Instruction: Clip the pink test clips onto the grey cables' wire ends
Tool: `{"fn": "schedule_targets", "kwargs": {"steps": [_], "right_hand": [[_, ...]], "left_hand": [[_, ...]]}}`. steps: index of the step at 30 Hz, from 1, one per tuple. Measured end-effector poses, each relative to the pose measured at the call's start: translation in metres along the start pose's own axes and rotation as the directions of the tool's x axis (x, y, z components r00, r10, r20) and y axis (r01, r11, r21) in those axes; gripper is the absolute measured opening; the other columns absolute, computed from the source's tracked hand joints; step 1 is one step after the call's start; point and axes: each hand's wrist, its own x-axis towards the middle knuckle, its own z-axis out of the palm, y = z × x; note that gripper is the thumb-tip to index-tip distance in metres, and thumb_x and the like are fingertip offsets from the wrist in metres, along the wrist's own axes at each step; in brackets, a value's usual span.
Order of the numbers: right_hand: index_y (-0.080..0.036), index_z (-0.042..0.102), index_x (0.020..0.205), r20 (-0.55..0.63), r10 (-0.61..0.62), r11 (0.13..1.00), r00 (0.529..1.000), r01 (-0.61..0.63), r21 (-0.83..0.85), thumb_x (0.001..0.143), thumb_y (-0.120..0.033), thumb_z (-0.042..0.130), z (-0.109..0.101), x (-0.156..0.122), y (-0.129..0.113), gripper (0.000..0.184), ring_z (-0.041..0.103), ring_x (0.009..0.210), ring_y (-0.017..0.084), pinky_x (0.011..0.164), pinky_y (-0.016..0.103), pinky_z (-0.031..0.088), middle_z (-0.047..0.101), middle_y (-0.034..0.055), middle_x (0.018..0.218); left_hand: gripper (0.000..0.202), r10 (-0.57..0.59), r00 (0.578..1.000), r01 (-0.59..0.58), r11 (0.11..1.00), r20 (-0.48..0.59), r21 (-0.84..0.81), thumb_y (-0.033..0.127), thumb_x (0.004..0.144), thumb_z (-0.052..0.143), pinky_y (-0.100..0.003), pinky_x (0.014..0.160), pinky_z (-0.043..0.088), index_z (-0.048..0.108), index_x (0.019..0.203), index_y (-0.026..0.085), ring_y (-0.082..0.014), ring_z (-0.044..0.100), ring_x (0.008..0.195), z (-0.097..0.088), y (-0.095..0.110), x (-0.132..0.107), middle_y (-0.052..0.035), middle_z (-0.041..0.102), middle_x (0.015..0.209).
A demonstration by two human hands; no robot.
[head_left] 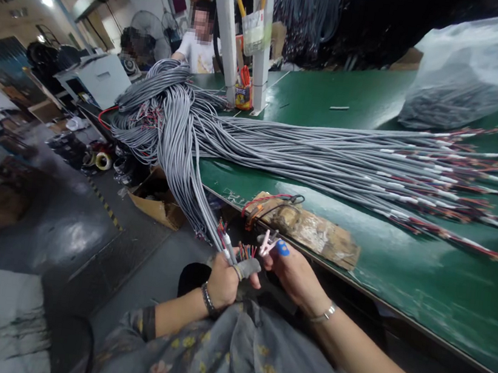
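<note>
My left hand (223, 282) is closed round the end of a grey cable (208, 221), whose thin coloured wires (247, 250) stick up past my taped thumb. My right hand (292, 270) pinches a small pink-and-white tool (267, 244) right beside those wire ends; its forefinger wears blue tape. The cable I hold belongs to a strand that hangs off the edge of the green table (425, 277). A big bundle of grey cables (308, 151) lies across that table, with stripped red and white ends (470, 179) at the right.
A worn cardboard piece (312, 228) with red wire lies at the table edge near my hands. A large clear plastic bag (480, 64) sits at the back right. White posts (227, 24) stand behind the bundle. Another person (200, 39) sits at the far end. Cardboard boxes (155, 199) lie on the floor.
</note>
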Motion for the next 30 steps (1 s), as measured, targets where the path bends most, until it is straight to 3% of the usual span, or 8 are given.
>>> {"fn": "schedule_targets", "kwargs": {"steps": [9,14,21,25,30], "right_hand": [[-0.019,0.066,0.087,0.007,0.046,0.989,0.999,-0.046,0.140,0.070,-0.062,0.067,0.003,0.010,0.005,0.047,0.053,0.058,0.016,0.055,0.029,0.042,0.060,0.0014,0.065],[-0.019,0.066,0.086,-0.019,0.055,0.983,0.998,-0.051,0.175,0.070,-0.060,0.069,0.004,0.010,0.007,0.043,0.054,0.061,0.016,0.057,0.029,0.043,0.063,0.0022,0.070],[-0.021,0.065,0.072,-0.009,0.161,0.953,0.987,-0.153,0.261,0.067,-0.064,0.068,-0.004,0.006,0.007,0.043,0.052,0.059,0.014,0.056,0.027,0.044,0.062,0.0015,0.067],[-0.022,0.067,0.072,-0.028,0.195,0.956,0.980,-0.183,0.230,0.069,-0.057,0.070,-0.012,0.001,0.010,0.036,0.053,0.060,0.014,0.056,0.027,0.044,0.063,0.0030,0.070],[-0.020,0.069,0.070,-0.120,0.153,0.988,0.981,-0.147,0.055,0.058,-0.059,0.077,-0.012,-0.009,0.007,0.042,0.050,0.058,0.013,0.056,0.028,0.042,0.063,0.0034,0.070]], "left_hand": [[0.032,-0.025,0.999,0.024,0.999,0.023,0.042,0.043,0.062,0.074,-0.024,0.046,0.041,0.061,0.059,0.014,-0.0111,0.051,0.039,0.000,-0.005,0.003,-0.0008,0.058,0.043],[0.029,-0.018,0.998,0.015,0.999,0.066,0.039,0.040,0.065,0.074,-0.023,0.045,0.042,0.062,0.059,0.014,-0.0108,0.051,0.038,-0.002,-0.008,0.004,-0.0007,0.059,0.043],[0.036,-0.031,0.999,0.026,0.994,0.043,0.110,0.047,0.065,0.074,-0.024,0.049,0.043,0.063,0.056,0.014,-0.0116,0.053,0.040,-0.014,-0.015,-0.001,-0.0029,0.062,0.046],[0.043,-0.050,0.998,0.045,0.992,0.033,0.119,0.055,0.065,0.073,-0.025,0.054,0.046,0.069,0.065,0.012,-0.0149,0.060,0.051,-0.022,-0.018,-0.004,-0.0076,0.068,0.057],[0.055,-0.047,0.999,0.047,0.994,-0.005,0.103,0.065,0.063,0.069,-0.027,0.063,0.049,0.072,0.079,0.012,-0.0179,0.066,0.061,-0.022,-0.014,-0.004,-0.0097,0.071,0.066]]}}
